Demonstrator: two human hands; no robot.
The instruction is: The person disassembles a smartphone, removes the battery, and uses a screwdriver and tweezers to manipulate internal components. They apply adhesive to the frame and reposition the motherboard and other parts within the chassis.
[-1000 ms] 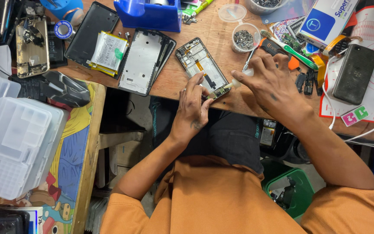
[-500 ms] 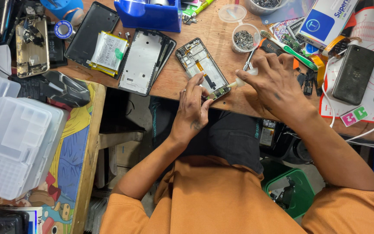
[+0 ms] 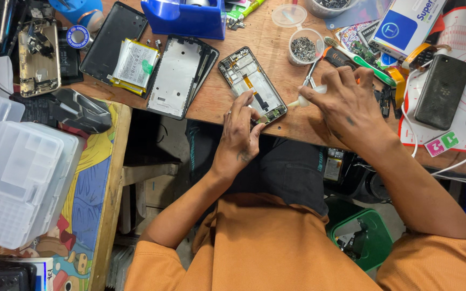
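Observation:
An opened phone [image 3: 250, 81] with its back removed lies tilted on the wooden bench [image 3: 276, 37]. My left hand [image 3: 241, 134] rests at the phone's lower end, fingertips on its bottom edge near a small board. My right hand [image 3: 349, 105] is just right of the phone and pinches a small white nozzle-tipped tube [image 3: 304, 98], its tip pointing toward the phone's lower right corner.
A white phone frame [image 3: 176, 75], a battery [image 3: 135, 63] on a black back cover, a blue tape dispenser [image 3: 187, 17], a cup of screws [image 3: 303, 48], tools, a black phone [image 3: 442, 91] and cables crowd the bench. Clear plastic boxes [image 3: 17, 178] stand at left.
My right hand has lifted off the tools at right and brought the small white tube toward the phone's lower corner. My left hand has stayed on the phone's lower end.

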